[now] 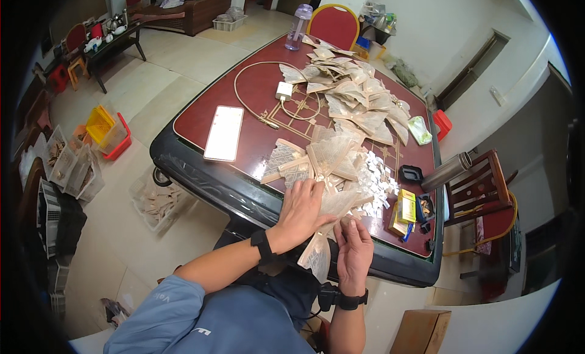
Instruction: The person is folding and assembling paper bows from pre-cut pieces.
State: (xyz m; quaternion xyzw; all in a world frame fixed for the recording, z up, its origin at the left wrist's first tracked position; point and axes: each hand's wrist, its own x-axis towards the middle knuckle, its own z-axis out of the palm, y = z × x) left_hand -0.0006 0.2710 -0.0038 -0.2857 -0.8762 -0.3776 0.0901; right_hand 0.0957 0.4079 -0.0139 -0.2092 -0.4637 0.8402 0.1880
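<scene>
My left hand (pixel 300 212) lies over a beige fan-shaped piece (pixel 338 203) with a fine lattice pattern at the table's near edge. Its fingers press on the piece and its thumb reaches toward my right hand (pixel 353 251). That hand's thumb and fingers pinch the narrow part of the same piece; my fingers partly hide what they grip. Another patterned panel (pixel 315 258) hangs below, over the edge. More fan-shaped pieces (pixel 332 152) lie just beyond my hands. Small white chips (pixel 376 182) are heaped to their right.
A large pile of fan-shaped pieces (pixel 356 101) covers the far table. Around it are a bright-screened phone (pixel 223 133), a white charger (pixel 284 91) with cable, a purple bottle (pixel 298 28), yellow boxes (pixel 404 209), a black tray (pixel 425 208) and a metal cylinder (pixel 448 171).
</scene>
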